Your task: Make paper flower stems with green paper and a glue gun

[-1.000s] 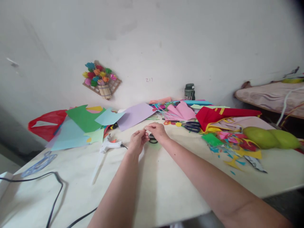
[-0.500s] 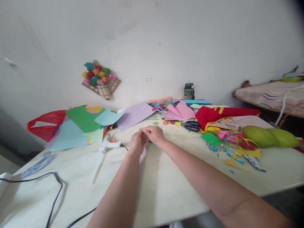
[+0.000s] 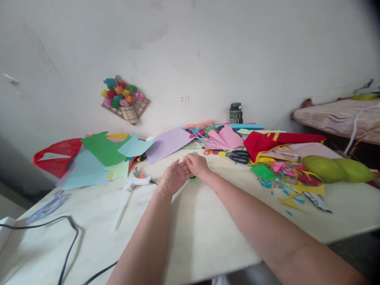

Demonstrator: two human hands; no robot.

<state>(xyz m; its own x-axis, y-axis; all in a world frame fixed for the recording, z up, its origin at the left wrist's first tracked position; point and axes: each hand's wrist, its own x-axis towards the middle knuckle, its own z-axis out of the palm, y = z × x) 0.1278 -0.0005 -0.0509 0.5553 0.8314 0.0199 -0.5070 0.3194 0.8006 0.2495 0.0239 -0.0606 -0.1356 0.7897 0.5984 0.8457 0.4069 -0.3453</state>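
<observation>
Meeting at the centre of the frame, two bare hands above a pale table (image 3: 219, 233). Left hand (image 3: 174, 178): palm turned up, fingers extended toward its partner. Right hand (image 3: 197, 165): fingers curled, tips at or very near the left fingertips; whether they pinch anything, we cannot tell.

Item nearest the hands: a dark object (image 3: 192, 177), just below the right hand in view and mostly hidden by it. To the left of centre, a white glue gun (image 3: 141, 181), near the left hand, untouched. To the right of centre, dark-handled scissors (image 3: 239, 156), lying flat.

Step in hand, as we judge it: close fingertip work between both hands. Next move, in our judgement, calls for a light, steady touch and fingertips kept in sight.

Containers, as we list them. Upper left, on the wall: one bundled-stick holder (image 3: 130, 114), filled with multicoloured flowers (image 3: 118, 90). Upper right of centre: one grey-green bottle (image 3: 235, 113), upright, lid on, contents not visible. Right side: one silvery packet (image 3: 318, 201), lying beside paper scraps (image 3: 287, 202); we cannot see inside.
</observation>
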